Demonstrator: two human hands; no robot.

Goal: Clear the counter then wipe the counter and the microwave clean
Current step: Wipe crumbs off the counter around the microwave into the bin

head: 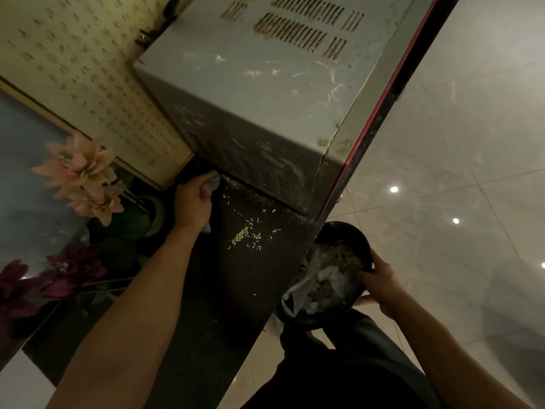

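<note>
A grey, smeared microwave (265,93) stands on the dark counter (224,290). My left hand (191,202) grips a grey cloth (213,184) and presses it on the counter at the foot of the microwave's vented side. Pale crumbs (247,234) lie scattered on the counter to the right of that hand. My right hand (380,281) holds the rim of a black bowl (358,249) just off the counter's front edge. The bowl is full of scraps and a clear plastic bag (298,293).
Pink artificial flowers (79,169) and dark purple ones (67,270) with a green vase (156,214) stand at the left of the counter. A patterned wall panel (73,63) lies behind. Glossy tiled floor (457,172) lies to the right.
</note>
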